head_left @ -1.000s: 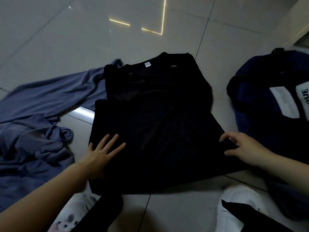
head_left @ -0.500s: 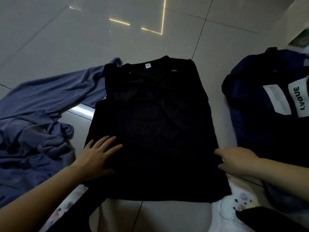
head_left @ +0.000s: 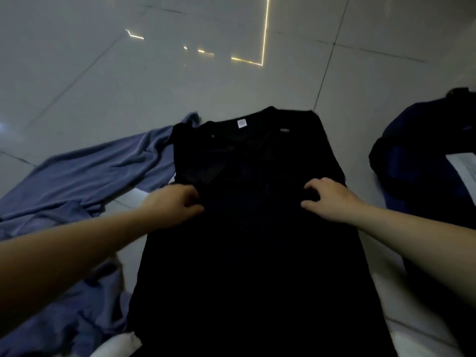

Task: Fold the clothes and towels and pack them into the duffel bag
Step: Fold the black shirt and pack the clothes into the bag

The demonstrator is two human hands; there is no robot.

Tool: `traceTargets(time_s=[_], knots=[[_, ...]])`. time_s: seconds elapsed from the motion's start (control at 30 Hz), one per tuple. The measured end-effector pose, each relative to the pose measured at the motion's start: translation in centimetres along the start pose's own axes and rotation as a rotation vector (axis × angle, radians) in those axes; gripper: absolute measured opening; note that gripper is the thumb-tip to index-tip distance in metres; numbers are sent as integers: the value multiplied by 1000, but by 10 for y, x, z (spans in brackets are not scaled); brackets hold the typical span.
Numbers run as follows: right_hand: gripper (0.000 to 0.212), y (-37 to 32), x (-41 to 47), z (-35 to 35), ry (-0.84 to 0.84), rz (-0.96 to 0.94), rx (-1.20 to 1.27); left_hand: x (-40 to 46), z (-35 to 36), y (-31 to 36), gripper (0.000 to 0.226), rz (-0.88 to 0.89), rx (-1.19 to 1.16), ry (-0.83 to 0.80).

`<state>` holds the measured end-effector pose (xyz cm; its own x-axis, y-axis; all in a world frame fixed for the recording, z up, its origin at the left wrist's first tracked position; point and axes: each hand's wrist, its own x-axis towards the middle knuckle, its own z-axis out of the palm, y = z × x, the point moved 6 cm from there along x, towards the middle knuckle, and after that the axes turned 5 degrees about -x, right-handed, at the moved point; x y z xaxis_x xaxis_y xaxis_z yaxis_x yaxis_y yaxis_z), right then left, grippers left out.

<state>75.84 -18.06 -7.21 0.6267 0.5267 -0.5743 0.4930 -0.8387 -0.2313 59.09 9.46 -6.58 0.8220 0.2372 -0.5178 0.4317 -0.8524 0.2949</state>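
A black shirt (head_left: 257, 228) lies flat on the tiled floor, collar with a small white label at the far end, its sides folded inward. My left hand (head_left: 172, 202) sits at the shirt's left edge about halfway up, fingers curled and pinching the cloth. My right hand (head_left: 327, 197) pinches the cloth near the right edge at the same height. A navy duffel bag (head_left: 422, 161) with a white label stands on the right, apart from the shirt.
A crumpled blue-grey towel or garment (head_left: 85, 181) spreads over the floor on the left, partly under the shirt's left shoulder. Glossy grey floor tiles (head_left: 180, 73) stretch beyond the shirt. Something white (head_left: 116, 343) shows at the near bottom edge.
Both hands have moved from the shirt's lower corners up to its middle, and their fingers have closed on the cloth. The view has shifted forward and closer.
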Motion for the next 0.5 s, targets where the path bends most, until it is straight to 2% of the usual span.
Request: traceTargets(time_s=[0.07,0.13,0.2,0.27,0.37,0.43,0.5], knots=[[55,14,36,-24,127,137,203,39,-37,-17,36,-118,-156,199],[58,29,70,-42,239,259,515,72,-66,-39,36,-215,-301,422],[60,43,98,-53,313,340,867,99,-76,-67,50,-345,-539,529],[63,53,117,-58,337,411,1125,116,-67,-86,59,-466,-790,523],[72,60,142,-62,307,441,1336,130,-50,-96,29,-506,-1050,484],[74,59,158,-70,306,424,1420,141,-49,-93,19,-482,-1084,471],[74,59,175,-76,316,411,1483,152,-52,-94,20,-470,-1064,499]])
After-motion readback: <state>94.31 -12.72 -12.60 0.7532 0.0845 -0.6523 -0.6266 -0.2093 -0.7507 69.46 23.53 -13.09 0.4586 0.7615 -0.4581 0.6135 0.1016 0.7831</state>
